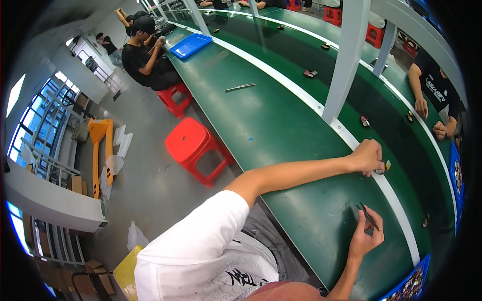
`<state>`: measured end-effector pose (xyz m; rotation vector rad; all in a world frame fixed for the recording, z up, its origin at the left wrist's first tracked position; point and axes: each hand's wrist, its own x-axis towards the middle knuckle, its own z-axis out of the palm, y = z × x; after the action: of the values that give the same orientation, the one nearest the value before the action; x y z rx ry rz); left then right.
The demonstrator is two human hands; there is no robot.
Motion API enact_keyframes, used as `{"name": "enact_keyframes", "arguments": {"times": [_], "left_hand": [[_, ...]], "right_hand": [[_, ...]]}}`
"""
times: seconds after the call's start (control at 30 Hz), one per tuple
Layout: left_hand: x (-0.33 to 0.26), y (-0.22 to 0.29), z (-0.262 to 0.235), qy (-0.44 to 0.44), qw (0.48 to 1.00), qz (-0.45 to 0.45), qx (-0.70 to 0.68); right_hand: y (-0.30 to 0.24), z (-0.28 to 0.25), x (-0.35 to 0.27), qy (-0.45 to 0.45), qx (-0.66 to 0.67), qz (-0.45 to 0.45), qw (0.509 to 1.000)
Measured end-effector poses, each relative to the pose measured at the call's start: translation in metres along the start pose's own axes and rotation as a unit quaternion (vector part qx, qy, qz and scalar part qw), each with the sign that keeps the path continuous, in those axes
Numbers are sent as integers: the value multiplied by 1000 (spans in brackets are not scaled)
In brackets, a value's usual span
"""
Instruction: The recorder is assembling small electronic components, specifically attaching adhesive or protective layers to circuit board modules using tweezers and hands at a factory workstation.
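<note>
My left hand (366,156) reaches out over the white rail at the near edge of the belt. Its bent fingers close on a small part (384,167) with yellow and silvery bits, too small to name. Closer to me, my right hand (366,235) is above the green table (291,125), closed round a pair of dark tweezers (369,216). The tweezers' tips point up and away from the palm, and nothing shows between them.
Several small parts ride on the dark green belt (346,95), one of them a reddish part (365,121). A grey post (346,65) rises from the rail. Metal tweezers (241,87), a blue tray (191,45), a red stool (193,143) and a parts-filled blue bin (419,273) stand around; co-workers sit nearby.
</note>
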<state>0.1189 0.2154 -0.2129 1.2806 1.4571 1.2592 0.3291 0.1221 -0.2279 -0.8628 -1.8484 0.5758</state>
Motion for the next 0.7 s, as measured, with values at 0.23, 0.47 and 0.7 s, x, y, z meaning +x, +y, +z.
{"name": "enact_keyframes", "arguments": {"times": [0.23, 0.47, 0.7], "left_hand": [[-66, -1, -30, -52, 998, -25, 0], [-88, -1, -22, -127, 985, -63, -101], [-93, -1, -28, -131, 982, -101, -91]], "right_hand": [[-4, 0, 5, 0, 77, 81, 994], [-10, -13, 9, -3, 172, 283, 943], [-4, -7, 14, 17, 172, 213, 962]]}}
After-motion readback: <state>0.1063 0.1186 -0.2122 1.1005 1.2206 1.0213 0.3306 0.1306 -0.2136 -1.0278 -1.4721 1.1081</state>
